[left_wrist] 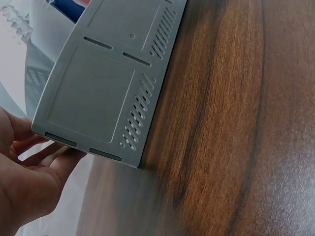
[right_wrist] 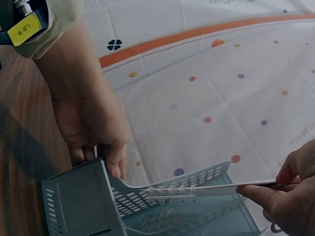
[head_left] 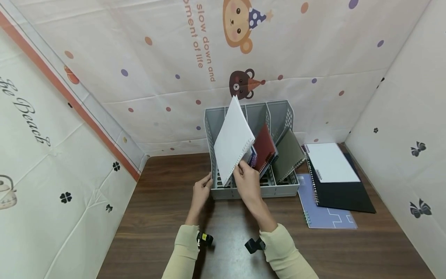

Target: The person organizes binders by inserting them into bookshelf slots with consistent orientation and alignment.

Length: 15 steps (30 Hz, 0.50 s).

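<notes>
1. Sleeves (head_left: 289,254), pale yellow, nearest to me, over the near part of the bench (head_left: 153,217). Small black camera (head_left: 255,246) at each wrist.
2. Rack (head_left: 283,190): grey, four bays side by side, set by the bench's far edge, about midway between its left and right edges.
3. Left hand (head_left: 201,190): at the rack's near left corner, thumb and fingers clamped on the side wall. Left wrist view agrees: fingers bent about the edge beside the front panel.
4. Right hand (head_left: 248,182): above the rack's front, thumb and fingers pinching the white book (head_left: 233,135) by its near right edge.
5. White book: tilted over the rack's left part, one corner up past the back rim, coil (right_wrist: 171,191) along the lower edge. Right wrist view has it nearly edge-on. I cannot tell whether its low corner touches the bay floor.
6. Just right of it, a purple-edged book (head_left: 253,156), mostly hidden; bay unclear from here.
7. Third bay from left: red book (head_left: 265,147), leaning, darker covers beside it.
8. Rightmost bay: olive book (head_left: 287,157), tilted, rings toward the near right.
9. Loose pile near the bench's far right corner: white pad (head_left: 334,162) on black book (head_left: 345,195), that on blue book (head_left: 322,219). Blue one juts toward the near side, just beside the rack.
10. Behind the bench's far edge, pale cloth (head_left: 160,69), dots and cartoon animals printed on it.
</notes>
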Tool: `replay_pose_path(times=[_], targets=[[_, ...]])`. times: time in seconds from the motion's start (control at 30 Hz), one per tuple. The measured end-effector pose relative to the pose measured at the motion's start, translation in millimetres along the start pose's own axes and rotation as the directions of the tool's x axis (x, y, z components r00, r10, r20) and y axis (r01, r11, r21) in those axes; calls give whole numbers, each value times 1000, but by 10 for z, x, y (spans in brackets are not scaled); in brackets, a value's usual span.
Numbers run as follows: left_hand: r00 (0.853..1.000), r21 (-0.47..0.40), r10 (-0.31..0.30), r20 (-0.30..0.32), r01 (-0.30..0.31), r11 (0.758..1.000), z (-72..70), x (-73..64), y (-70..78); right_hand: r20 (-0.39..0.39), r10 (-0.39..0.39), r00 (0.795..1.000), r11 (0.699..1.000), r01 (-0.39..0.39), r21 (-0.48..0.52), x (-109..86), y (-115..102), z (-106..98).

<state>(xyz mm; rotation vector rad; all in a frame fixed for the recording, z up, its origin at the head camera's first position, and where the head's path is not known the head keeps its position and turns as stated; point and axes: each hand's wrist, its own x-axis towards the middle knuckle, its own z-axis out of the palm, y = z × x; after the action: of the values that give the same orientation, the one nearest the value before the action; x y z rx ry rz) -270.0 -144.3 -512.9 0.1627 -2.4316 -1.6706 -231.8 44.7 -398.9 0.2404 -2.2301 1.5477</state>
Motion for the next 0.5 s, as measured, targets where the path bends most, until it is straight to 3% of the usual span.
replay_pose_path(times=[0.5], targets=[[1000, 14, 2, 1, -2, 1000, -13, 1, -20, -4, 4, 1000, 1000, -4, 12, -36, 132, 184]])
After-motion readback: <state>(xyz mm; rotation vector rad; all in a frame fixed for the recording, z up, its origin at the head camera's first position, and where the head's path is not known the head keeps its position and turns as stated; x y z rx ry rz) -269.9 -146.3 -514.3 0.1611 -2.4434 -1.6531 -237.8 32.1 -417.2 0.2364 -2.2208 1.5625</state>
